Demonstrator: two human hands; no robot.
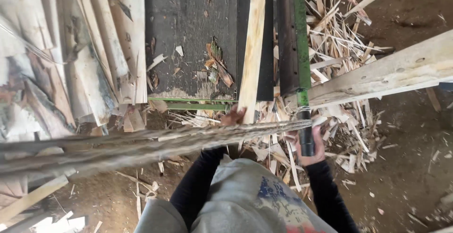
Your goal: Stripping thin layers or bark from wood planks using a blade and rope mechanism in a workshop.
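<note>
My right hand [312, 144] was closed tight around the black grip [306, 138] at the near end of a green lever [299, 35], which ran straight away from me along the edge of the dark machine table [188, 30]. My left hand [233, 116] was at the near end of a pale wood strip [252, 44] lying lengthwise on that table, just left of the lever; a blurred bundle of thin veneer strips [141, 143] crossed in front of it, so I could not tell how far its fingers were curled or whether they actually gripped the strip. Beyond my left hand, bark flakes [217, 65] lay on the table. Farther left, sheets of rough veneer [85, 49] were stacked. Past my right hand a heap of offcut slivers [335, 39] covered the dirt floor [415, 167], and a pale plank [391, 70] slanted off to the right.
</note>
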